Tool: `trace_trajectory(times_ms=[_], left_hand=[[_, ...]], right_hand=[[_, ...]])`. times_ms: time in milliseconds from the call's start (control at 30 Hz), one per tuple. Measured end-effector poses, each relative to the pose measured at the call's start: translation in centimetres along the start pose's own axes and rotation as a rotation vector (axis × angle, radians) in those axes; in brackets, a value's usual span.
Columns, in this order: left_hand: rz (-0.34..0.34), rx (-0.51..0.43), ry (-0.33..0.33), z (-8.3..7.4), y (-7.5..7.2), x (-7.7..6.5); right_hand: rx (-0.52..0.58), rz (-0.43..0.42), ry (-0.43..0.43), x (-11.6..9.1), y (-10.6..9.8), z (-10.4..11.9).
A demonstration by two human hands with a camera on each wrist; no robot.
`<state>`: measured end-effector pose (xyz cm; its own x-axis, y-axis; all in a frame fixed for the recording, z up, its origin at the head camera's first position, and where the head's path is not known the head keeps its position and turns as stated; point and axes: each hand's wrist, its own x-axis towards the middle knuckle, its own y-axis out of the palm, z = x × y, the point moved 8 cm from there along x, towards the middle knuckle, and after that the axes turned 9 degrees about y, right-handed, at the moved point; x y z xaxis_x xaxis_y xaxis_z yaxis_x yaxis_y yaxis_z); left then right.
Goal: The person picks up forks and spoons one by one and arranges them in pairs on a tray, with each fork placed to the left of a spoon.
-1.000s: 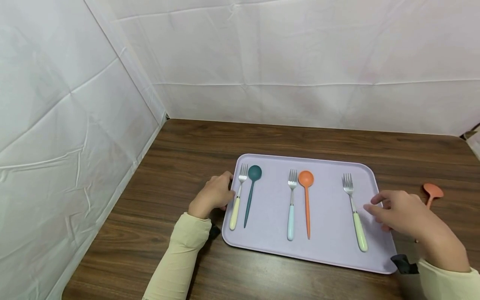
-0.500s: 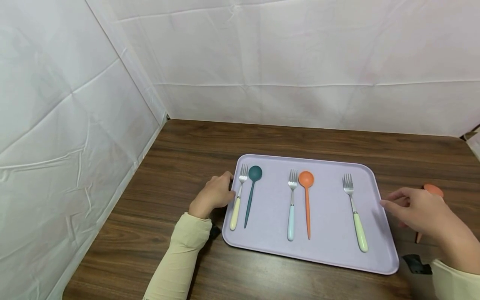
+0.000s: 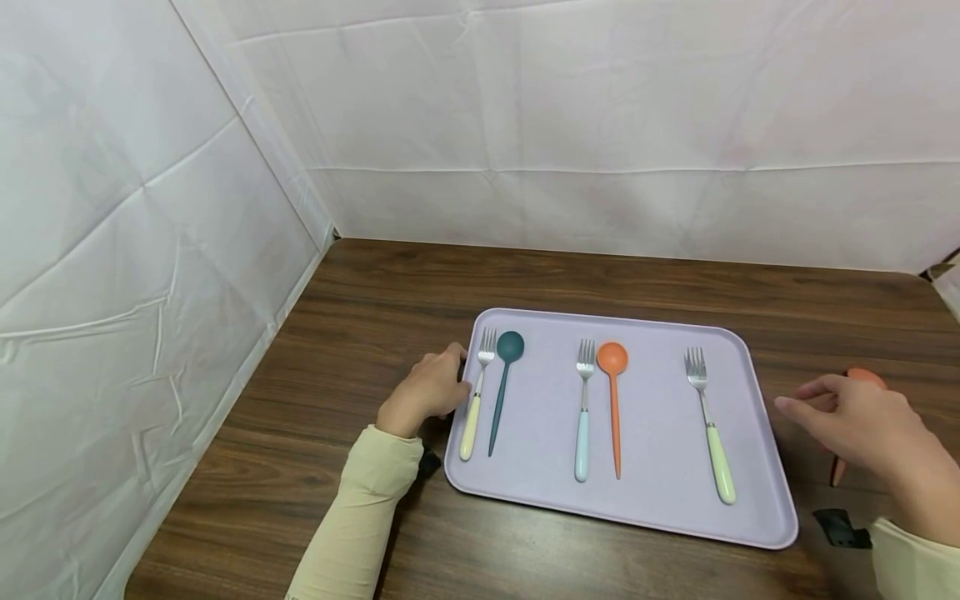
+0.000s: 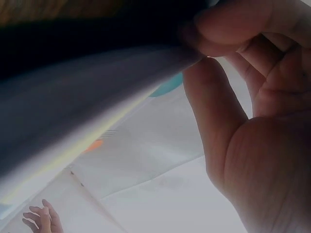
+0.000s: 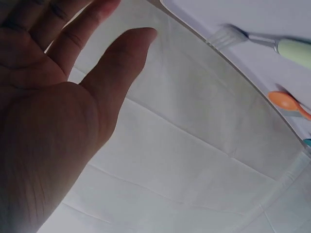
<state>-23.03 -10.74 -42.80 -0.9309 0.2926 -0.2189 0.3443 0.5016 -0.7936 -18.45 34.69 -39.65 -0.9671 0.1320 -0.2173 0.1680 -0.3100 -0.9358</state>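
My left hand (image 3: 426, 387) pinches the left rim of a pale lilac tray (image 3: 543, 442); the left wrist view shows thumb and fingers on that edge. My right hand (image 3: 862, 417) hovers just off the tray's right side with fingers spread apart, holding nothing. Beneath it lies an orange spoon (image 3: 866, 377) on the table, its middle hidden by the hand. On the tray, from left, lie a yellow-handled fork (image 3: 470, 427), a dark teal spoon (image 3: 511, 346), a light-blue-handled fork (image 3: 582, 446), another orange spoon (image 3: 612, 358) and a green-handled fork (image 3: 720, 463).
The tray stands on a dark wooden table (image 3: 360, 325). White cloth walls (image 3: 600, 108) rise behind the table and along its left side. A black strap piece (image 3: 842, 528) shows by the right wrist.
My right hand has moved right, from above the tray's right edge to beside it, over the loose orange spoon. The left hand, tray and cutlery have stayed essentially in place.
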Motion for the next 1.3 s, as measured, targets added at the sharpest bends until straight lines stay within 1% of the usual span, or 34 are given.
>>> trace_trajectory(times_ms=[167,267,433,533,733,933,1067,1200,1300], left_hand=[[0.002,0.007,0.004,0.0,0.0,0.0],[-0.001,0.007,0.005,0.0,-0.1,0.0],[0.001,-0.008,0.004,0.1,0.0,0.0],[0.001,-0.014,0.003,0.1,0.0,0.0],[0.001,-0.015,0.002,0.1,0.0,-0.1],[0.004,-0.013,0.001,0.2,0.1,0.0],[0.006,-0.014,0.001,0.2,0.1,0.0],[0.008,-0.015,0.0,0.2,0.1,0.0],[0.008,-0.017,-0.004,0.2,0.1,0.0]], right_hand=[[-0.002,-0.008,0.036,0.1,-0.3,-0.6],[0.004,-0.018,0.039,0.0,-0.5,-0.7],[0.001,0.008,0.078,-0.2,-0.4,-1.3],[-0.024,0.013,0.119,-0.1,-0.3,-1.9],[-0.081,-0.018,0.146,0.1,-0.4,-2.9],[-0.099,0.002,0.172,0.4,0.0,-3.7],[-0.135,0.029,0.207,0.7,0.4,-4.4],[-0.165,0.043,0.19,0.9,0.5,-4.8],[-0.177,0.02,0.161,0.8,0.3,-4.7]])
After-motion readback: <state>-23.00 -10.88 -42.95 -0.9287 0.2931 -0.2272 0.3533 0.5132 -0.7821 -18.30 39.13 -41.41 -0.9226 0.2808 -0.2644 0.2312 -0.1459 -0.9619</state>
